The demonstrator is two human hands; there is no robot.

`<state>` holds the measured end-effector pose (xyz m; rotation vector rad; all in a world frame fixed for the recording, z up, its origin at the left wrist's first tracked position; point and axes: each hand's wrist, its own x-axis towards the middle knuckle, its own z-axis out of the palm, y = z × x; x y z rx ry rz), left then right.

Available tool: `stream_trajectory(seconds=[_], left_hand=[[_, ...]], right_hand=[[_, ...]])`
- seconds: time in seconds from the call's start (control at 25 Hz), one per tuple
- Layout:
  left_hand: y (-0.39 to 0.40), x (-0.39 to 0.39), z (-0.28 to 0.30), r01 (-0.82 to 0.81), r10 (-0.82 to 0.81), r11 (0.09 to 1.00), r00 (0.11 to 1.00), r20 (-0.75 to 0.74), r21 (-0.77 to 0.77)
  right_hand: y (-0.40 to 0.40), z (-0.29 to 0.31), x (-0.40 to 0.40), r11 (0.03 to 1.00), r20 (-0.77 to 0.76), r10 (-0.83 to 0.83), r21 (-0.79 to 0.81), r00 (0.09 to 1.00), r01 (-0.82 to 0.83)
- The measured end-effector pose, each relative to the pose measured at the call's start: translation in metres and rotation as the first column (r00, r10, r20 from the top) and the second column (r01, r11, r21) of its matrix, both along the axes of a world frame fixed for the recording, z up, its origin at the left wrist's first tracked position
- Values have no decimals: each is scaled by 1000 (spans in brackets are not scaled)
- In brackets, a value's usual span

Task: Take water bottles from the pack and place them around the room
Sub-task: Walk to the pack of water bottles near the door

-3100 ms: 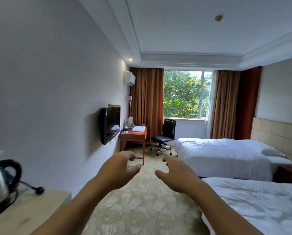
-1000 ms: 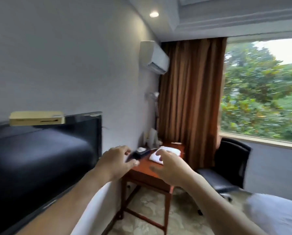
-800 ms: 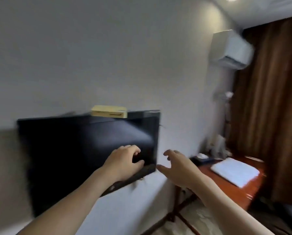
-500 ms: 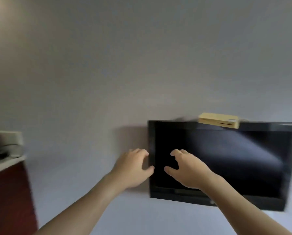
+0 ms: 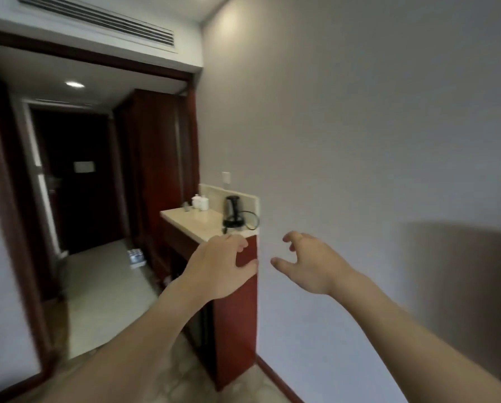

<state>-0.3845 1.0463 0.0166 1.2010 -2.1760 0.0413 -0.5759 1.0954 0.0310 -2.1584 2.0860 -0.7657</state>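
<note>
Now: left hand and right hand empty, fingers loosely spread. Pack on hallway floor beside cabinet, well ahead. Advice: walk over, crouch, pull one bottle free by its neck.

View swung from the television to the entry hall, counter with kettle now ahead, bottle pack on floor beside the counter

Your hands: left hand and right hand raised mid-frame, empty, fingers spread.
Pack of water bottles: on the floor, left of centre.
Kettle: on the tabletop.
</note>
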Motion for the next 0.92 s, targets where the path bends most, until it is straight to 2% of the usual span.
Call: stream_trajectory(seconds=[0.08, 0.24, 0.4, 0.52, 0.72, 0.92], left_hand=[[-6, 35, -1, -96, 95, 995, 995, 31, 17], [-5, 85, -2, -289, 289, 956, 957, -3, 46], [-14, 129, -17, -413, 418, 905, 907, -38, 104], [-39, 170, -24, -482, 489, 867, 872, -32, 125], [-133, 260, -53, -549, 560, 825, 826, -67, 138], [-282, 359, -49, -558, 573, 815, 817, -66, 156]], right_hand=[[-26, -4, 28, 996, 3, 94, 9, 996, -94], [-71, -9, 70, 956, 30, 293, 4, 956, -293], [-108, -16, 120, 884, 14, 468, -4, 883, -468], [-147, -21, 164, 841, -35, 540, -23, 841, -540], [-263, -44, 250, 810, -32, 586, 1, 810, -586], [-419, -35, 354, 806, -79, 592, 19, 802, -592]])
